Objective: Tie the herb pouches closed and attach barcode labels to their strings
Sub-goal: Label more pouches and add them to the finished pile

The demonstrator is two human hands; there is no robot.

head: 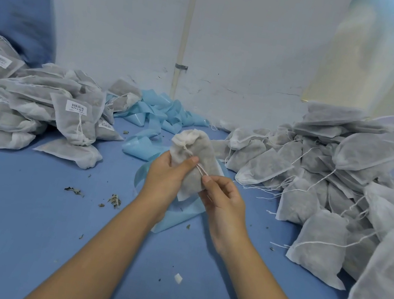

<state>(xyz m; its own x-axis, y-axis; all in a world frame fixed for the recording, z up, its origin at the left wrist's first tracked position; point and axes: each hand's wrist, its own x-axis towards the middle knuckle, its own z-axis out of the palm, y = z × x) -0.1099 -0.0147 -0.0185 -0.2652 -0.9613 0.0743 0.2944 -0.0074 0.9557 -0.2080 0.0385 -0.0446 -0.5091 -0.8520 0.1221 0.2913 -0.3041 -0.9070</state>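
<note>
Pouch point(195, 161): held up above the desk point(22, 210), between the two hands, its gathered neck turned up and away.
Left hand point(164, 178): curled round the pouch's left side — the thumb is laid across the front, just under the neck. The grip is closed on the pouch.
Right hand point(223, 201): the string point(200, 169) is pinched between thumb and forefinger, just beside the pouch's right edge. The grip is closed on the string.
String: drawn taut from the cinched neck down to the right hand.
Labelled pile point(27, 103): heaped at the left on the desk — white barcode labels point(76, 107) are seen on several pouches.
Unlabelled pile point(336, 189): heaped at the right, loose strings trailing from many.
Blue strips point(160, 114): curled in a heap by the wall, between the two piles; one more lies under the hands.
Herb bits point(113, 200): scattered on the desk, left of the left forearm.
</note>
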